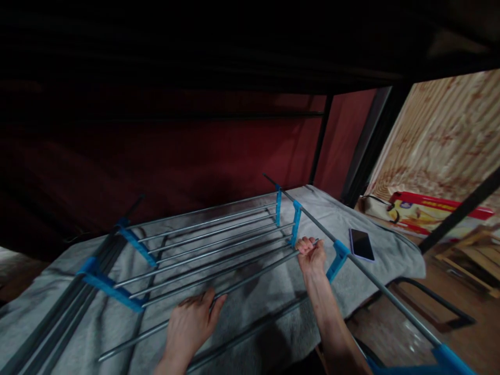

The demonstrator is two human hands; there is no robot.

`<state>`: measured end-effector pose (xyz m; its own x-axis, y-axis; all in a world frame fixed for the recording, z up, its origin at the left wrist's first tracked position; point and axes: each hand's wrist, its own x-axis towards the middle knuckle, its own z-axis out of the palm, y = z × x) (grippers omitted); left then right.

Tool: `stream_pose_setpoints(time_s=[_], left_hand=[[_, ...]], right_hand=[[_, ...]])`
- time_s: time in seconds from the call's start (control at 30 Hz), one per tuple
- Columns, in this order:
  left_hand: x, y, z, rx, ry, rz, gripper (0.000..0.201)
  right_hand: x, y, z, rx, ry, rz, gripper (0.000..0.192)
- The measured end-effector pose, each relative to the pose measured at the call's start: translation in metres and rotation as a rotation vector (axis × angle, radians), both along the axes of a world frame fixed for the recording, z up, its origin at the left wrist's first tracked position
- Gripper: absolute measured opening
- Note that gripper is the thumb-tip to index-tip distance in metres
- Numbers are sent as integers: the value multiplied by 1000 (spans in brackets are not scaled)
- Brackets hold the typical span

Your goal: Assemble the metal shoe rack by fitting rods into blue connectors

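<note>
A loose grey metal rod (250,281) runs slantwise across the front of a rack made of grey tubes and blue plastic brackets. Around its middle my left hand (191,323) is closed from above, the near end sticking out to the left. My right hand (312,255) is turned palm up, its fingers curled around the rod by its far end. Just right of that hand is a blue bracket (338,258) on the long side tube (318,223). Farther back, several rods span between the left blue brackets (113,291) and the right ones (297,221).
The rack rests on a grey cloth (324,200) over a bed-like surface. A phone (361,245) lies at the right. Several tubes (50,325) lie at the left. A dark frame post (378,140), a red-yellow box (433,216) and a wooden crate (469,255) are beyond.
</note>
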<state>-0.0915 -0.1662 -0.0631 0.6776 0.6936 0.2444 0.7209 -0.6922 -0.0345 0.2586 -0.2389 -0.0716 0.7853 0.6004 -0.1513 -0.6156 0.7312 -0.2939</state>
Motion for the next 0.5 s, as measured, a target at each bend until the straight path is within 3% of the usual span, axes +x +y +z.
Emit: stream_pose_setpoints(time_s=[0.17, 0.3, 0.4, 0.5], left_hand=[[1, 12, 15, 39, -49, -28, 52], [3, 14, 24, 86, -134, -48, 48], [1, 13, 26, 136, -173, -27, 48], [-4, 12, 23, 176, -215, 46, 56]], right_hand=[[5, 2, 2, -104, 50, 36, 49], [14, -5, -9, -170, 3, 35, 37], [27, -12, -22, -183, -79, 44, 25], [40, -16, -27, -190, 2, 60, 17]])
